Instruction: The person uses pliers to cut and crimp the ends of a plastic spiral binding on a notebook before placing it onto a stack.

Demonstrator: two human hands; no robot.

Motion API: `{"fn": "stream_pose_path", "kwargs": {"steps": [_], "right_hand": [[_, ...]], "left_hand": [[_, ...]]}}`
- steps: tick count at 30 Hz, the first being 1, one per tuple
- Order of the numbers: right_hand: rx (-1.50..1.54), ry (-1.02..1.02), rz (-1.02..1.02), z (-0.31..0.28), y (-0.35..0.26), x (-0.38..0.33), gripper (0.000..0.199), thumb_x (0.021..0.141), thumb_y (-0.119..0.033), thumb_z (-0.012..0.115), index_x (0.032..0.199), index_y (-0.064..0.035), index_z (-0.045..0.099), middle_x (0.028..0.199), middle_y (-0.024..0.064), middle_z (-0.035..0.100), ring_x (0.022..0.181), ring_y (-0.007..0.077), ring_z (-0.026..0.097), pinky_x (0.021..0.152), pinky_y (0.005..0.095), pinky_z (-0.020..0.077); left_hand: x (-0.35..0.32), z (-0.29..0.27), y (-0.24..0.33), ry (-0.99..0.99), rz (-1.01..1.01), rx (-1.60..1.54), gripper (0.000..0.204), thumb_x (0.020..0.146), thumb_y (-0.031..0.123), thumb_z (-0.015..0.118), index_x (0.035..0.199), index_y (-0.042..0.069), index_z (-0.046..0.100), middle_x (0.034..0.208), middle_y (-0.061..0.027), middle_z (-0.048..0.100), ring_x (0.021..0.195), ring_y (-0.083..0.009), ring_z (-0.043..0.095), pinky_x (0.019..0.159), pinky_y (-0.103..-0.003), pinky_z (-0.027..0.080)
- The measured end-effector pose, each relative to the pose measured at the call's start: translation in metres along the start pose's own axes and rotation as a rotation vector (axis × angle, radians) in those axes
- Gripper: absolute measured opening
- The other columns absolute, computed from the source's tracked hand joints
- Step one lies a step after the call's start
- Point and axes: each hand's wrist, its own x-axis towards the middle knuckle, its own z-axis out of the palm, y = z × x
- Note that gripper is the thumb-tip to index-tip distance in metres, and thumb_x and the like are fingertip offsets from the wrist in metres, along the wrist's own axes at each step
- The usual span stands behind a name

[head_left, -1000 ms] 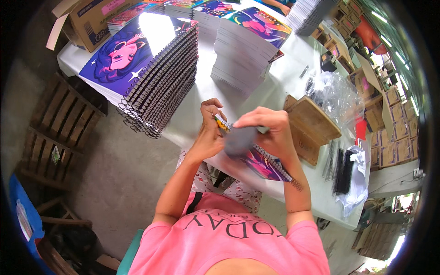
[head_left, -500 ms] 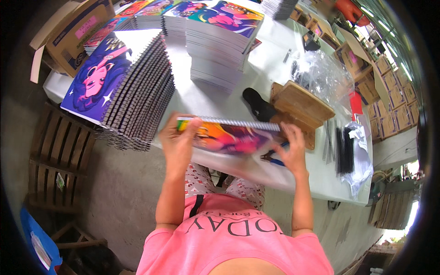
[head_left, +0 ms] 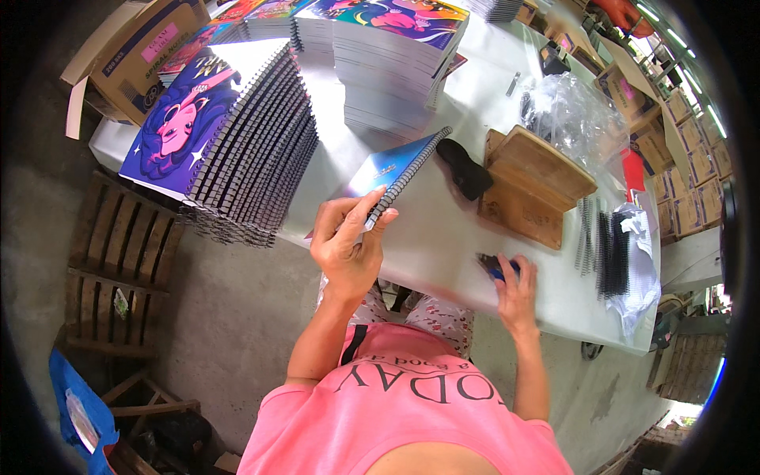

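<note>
Now that the right grip [head_left: 516,297] is off the notebook [head_left: 396,165], the left grip [head_left: 346,245] has it alone: fingers and thumb clamped at the lower end of its coil, book up over the desk [head_left: 435,245], blue cover showing instead of the bright art. It's tilted, between the coil-bound stack [head_left: 249,150] and the black thing [head_left: 465,170] beside the wooden stand [head_left: 526,222]. Right grip is low, at the blue-handled pliers [head_left: 494,267] near the desk's front edge; fingers curl over them, can't tell if clamped or just resting. Net: book and tool are now one per hand, so I read it as a changeover between the two. Black coils [head_left: 613,257] lie off to the right, untouched.
</note>
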Motion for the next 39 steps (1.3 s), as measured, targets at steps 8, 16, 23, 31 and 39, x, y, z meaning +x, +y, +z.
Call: {"fn": "stream_pose_path", "kwargs": {"steps": [8, 16, 23, 31, 39], "right_hand": [[0.559, 0.244, -0.126, -0.065, -0.141, 0.057, 0.044, 0.085, -0.021, 0.061, 0.128, -0.0185, 0.054, 0.111, 0.0079, 0.051, 0.097, 0.0265, 0.048, 0.087, 0.0368, 0.036], [0.377, 0.251, -0.239, -0.066, -0.168, 0.075, 0.042, 0.08, -0.023, 0.066, 0.122, -0.0276, 0.06, 0.112, 0.0033, 0.051, 0.103, 0.0237, 0.044, 0.094, 0.0403, 0.0243], [1.164, -0.263, -0.056, -0.064, -0.162, 0.07, 0.043, 0.087, -0.024, 0.061, 0.129, -0.0155, 0.053, 0.109, 0.011, 0.055, 0.101, 0.0239, 0.053, 0.086, 0.0359, 0.0403], [0.502, -0.034, -0.106, -0.052, -0.127, 0.064, 0.049, 0.085, -0.027, 0.061, 0.132, -0.0174, 0.048, 0.111, 0.0185, 0.053, 0.103, 0.0319, 0.053, 0.09, 0.0392, 0.0403], [-0.215, 0.109, 0.214, 0.001, -0.054, 0.034, 0.059, 0.086, -0.038, 0.059, 0.139, -0.0234, 0.038, 0.141, 0.0119, 0.032, 0.135, 0.0289, 0.025, 0.104, 0.0609, 0.0068]], "left_hand": [[-0.004, 0.003, 0.001, 0.004, 0.081, 0.043, 0.035, 0.07, 0.002, 0.074, 0.104, 0.007, 0.069, 0.078, -0.0025, 0.057, 0.07, -0.013, 0.054, 0.059, -0.026, 0.044], [-0.006, 0.009, -0.001, -0.025, 0.092, -0.036, 0.054, 0.062, -0.021, 0.055, 0.108, 0.005, 0.067, 0.082, -0.0053, 0.053, 0.074, -0.0127, 0.053, 0.062, -0.025, 0.056], [-0.012, 0.011, -0.002, -0.03, 0.126, -0.045, 0.055, 0.058, -0.02, 0.056, 0.107, 0.002, 0.067, 0.082, -0.0055, 0.054, 0.075, -0.016, 0.055, 0.063, -0.026, 0.056], [0.006, 0.009, 0.01, 0.232, -0.172, -0.31, 0.048, 0.083, -0.002, 0.063, 0.128, 0.001, 0.046, 0.088, -0.004, 0.055, 0.081, -0.0114, 0.055, 0.072, -0.021, 0.047], [0.015, -0.019, 0.008, 0.192, -0.389, -0.712, 0.028, 0.087, -0.004, 0.058, 0.113, 0.001, 0.052, 0.1, -0.0057, 0.056, 0.088, -0.0096, 0.056, 0.078, -0.023, 0.046]]}}
